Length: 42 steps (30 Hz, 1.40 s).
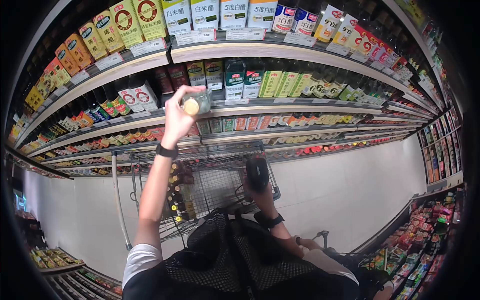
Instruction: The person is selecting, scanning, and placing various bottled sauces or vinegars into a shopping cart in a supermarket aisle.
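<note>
The left hand (176,116) is raised in the upper left-centre of the frame, fingers closed around a small clear bottle (196,103) with a yellow cap, held bottom toward the shelf (260,102) where dark vinegar and sauce bottles stand in rows. The bottle sits right at the shelf's front edge, beside the green-labelled bottles (235,78). The right hand (260,192), lower at centre, is clenched around a black handheld device (258,173) just over the shopping cart (220,150), which carries more bottles along its left side. By the look of it, the step in hand is stocking the shelf from the cart. The next move would call for a steady push of the bottle into a gap without knocking its neighbours.
</note>
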Available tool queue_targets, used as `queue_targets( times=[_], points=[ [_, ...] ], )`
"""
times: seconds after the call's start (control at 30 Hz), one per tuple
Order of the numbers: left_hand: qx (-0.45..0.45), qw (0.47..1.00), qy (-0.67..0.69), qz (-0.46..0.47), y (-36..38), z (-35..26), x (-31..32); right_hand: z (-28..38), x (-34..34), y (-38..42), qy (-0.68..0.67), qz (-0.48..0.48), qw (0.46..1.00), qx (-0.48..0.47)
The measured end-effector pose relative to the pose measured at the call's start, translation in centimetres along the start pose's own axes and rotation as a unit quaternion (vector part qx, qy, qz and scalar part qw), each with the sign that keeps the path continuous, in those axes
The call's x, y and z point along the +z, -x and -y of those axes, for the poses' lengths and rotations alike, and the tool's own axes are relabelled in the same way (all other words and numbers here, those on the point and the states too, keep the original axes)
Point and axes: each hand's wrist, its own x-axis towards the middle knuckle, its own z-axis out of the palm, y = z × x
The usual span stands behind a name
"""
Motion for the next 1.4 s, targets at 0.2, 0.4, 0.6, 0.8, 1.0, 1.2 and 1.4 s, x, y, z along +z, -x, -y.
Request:
queue_targets(
  times=[0.2,0.4,0.6,0.8,1.0,1.2,1.4],
  points=[
    [-0.008,1.000,-0.017,0.022,-2.7,2.9,0.2,0.9,0.2,0.4,-0.063,-0.029,0.997,0.018],
    [-0.051,0.998,-0.020,0.011,-3.3,5.2,1.5,-0.1,0.1,-0.2,-0.025,-0.021,0.998,0.047],
    [-0.071,0.994,-0.055,-0.055,-4.2,7.2,1.8,-0.2,-0.2,-0.1,-0.045,-0.001,0.998,0.040],
    [-0.120,0.981,-0.137,-0.066,-5.4,7.6,2.1,-0.9,-0.3,-0.1,-0.036,0.003,0.998,0.045],
    [-0.167,0.972,-0.142,-0.084,-5.7,6.9,3.6,-1.2,0.4,-0.1,-0.028,0.007,0.997,0.065],
    [-0.158,0.981,-0.010,-0.112,-5.3,9.1,5.1,-0.7,0.8,-0.4,-0.041,0.008,0.999,0.031],
    [-0.132,0.977,0.069,-0.156,-3.9,11.8,6.1,-0.7,0.2,-0.2,-0.012,0.047,0.992,0.115]
  ],
)
